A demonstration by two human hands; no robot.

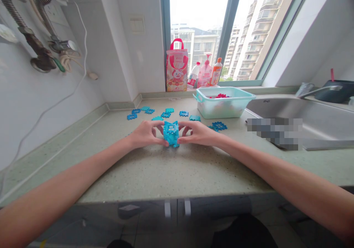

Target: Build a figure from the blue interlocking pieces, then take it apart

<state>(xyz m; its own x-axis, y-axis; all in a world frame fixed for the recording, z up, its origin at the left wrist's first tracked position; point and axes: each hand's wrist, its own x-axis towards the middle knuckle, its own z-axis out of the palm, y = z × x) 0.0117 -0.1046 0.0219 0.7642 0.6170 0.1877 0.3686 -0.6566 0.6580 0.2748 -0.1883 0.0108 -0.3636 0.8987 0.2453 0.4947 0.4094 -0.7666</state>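
Between my two hands is a small blue and turquoise block [171,133] built of interlocking plastic building tiles, with a window-like grid on its upper face. My left hand [145,133] grips its left side, thumb low at the front and fingers behind. On the opposite side my right hand [197,133] pinches it in the same way. The block is at or just above the countertop; I cannot tell whether it touches. Loose blue tiles [166,114] and turquoise tiles [195,118] lie flat behind my hands, and a dark blue tile [219,126] lies beyond my right wrist.
A pale turquoise plastic tub [221,107] with red pieces inside stands behind my right hand. The steel sink [309,115] is set into the countertop [155,178] at right. By the window stand a pink bag [177,74], a pump bottle [205,74] and other bottles.
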